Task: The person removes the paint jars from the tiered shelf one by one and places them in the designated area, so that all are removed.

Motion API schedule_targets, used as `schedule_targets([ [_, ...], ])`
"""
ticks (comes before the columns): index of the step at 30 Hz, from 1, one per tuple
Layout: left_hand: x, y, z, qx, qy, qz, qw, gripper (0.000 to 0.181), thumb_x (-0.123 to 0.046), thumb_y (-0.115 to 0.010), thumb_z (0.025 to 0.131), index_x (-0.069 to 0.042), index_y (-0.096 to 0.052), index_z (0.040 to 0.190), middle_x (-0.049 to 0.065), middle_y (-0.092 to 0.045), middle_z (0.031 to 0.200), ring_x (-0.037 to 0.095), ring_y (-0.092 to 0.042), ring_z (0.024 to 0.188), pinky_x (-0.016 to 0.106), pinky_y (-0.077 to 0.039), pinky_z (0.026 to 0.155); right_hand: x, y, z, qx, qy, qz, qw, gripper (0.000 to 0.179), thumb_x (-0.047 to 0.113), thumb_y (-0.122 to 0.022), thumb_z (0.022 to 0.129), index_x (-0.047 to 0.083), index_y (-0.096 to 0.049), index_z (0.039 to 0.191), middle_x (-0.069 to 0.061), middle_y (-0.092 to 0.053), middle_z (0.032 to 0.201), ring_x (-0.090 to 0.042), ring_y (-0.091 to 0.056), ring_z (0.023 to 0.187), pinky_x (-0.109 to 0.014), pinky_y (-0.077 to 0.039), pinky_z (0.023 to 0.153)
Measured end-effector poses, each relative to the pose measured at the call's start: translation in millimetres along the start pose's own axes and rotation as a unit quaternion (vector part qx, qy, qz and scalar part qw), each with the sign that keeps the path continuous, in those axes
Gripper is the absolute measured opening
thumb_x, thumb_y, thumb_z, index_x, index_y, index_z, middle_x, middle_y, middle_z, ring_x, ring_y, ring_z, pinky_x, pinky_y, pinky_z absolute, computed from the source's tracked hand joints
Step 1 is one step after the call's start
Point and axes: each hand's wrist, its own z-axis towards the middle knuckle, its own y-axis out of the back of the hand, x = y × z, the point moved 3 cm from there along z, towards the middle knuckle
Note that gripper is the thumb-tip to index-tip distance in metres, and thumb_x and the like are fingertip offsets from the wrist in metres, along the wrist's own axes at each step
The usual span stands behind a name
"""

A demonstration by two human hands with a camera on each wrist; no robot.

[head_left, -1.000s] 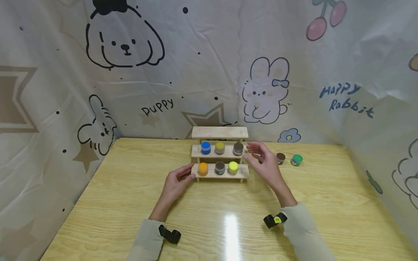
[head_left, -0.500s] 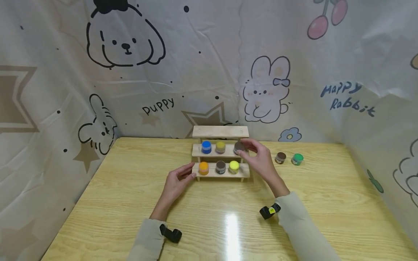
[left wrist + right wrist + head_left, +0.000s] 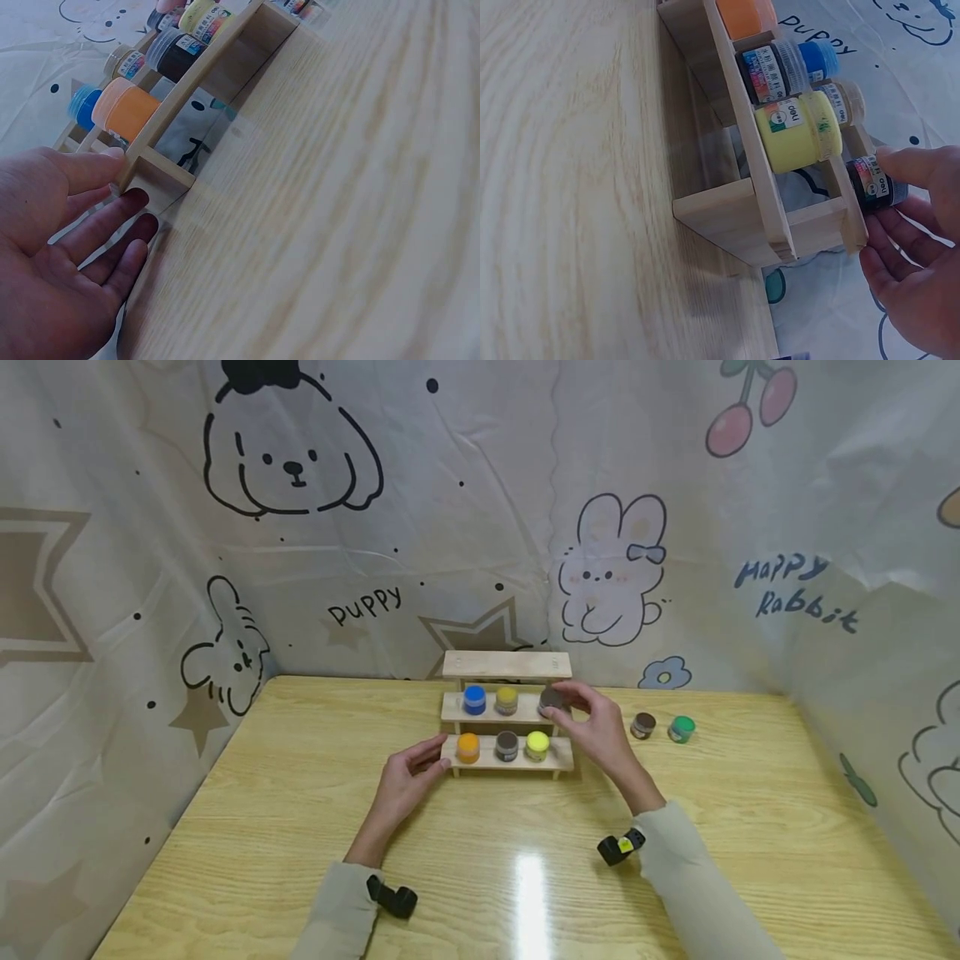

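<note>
Right wrist view has the dark jar (image 3: 870, 182) at the right end of the middle shelf (image 3: 491, 717), pinched between the thumb and fingers of the right hand (image 3: 937, 292). I'd keep its base flat on the wood and spread the fingers gently, minding the olive jar (image 3: 507, 700) and the yellow jar (image 3: 537, 746) below. The left hand (image 3: 401, 789) touches the wooden stand (image 3: 507, 665) at its left end, fingers loosely apart; light pressure there should steady it. Rightward, a brown jar (image 3: 642, 726) and a green jar (image 3: 682, 729) stand on the table (image 3: 262, 827).

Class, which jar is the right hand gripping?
The dark jar at the middle shelf's right end: the right hand grips only this one; the dark lookalike below stands ungripped.
</note>
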Motion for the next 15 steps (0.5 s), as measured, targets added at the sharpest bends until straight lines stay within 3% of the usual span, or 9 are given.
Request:
schedule_targets([
  [7, -0.3, 0.1, 1.2, 0.006, 0.003, 0.001, 1.0, 0.042, -0.007, -0.072, 0.097, -0.001, -0.064, 0.139, 0.015, -0.065, 0.137, 0.03, -0.063, 0.123, 0.033, -0.055, 0.098, 11, 11, -10.6, -0.005, -0.014, 0.016, 0.9998, 0.041, 0.018, -0.078, 0.094, 0.0, -0.066, 0.129, -0.019, -0.065, 0.128, -0.035, -0.063, 0.118, -0.048, -0.05, 0.106],
  [15, -0.6, 0.4, 0.4, 0.002, -0.005, 0.003, 1.0, 0.043, -0.007, -0.072, 0.097, 0.0, -0.063, 0.139, 0.017, -0.063, 0.138, 0.033, -0.062, 0.124, 0.036, -0.054, 0.1, 2, 25, -23.1, -0.016, -0.011, 0.006, 0.9998, 0.041, 0.022, -0.078, 0.094, 0.003, -0.066, 0.128, -0.015, -0.066, 0.124, -0.032, -0.064, 0.116, -0.05, -0.053, 0.101],
])
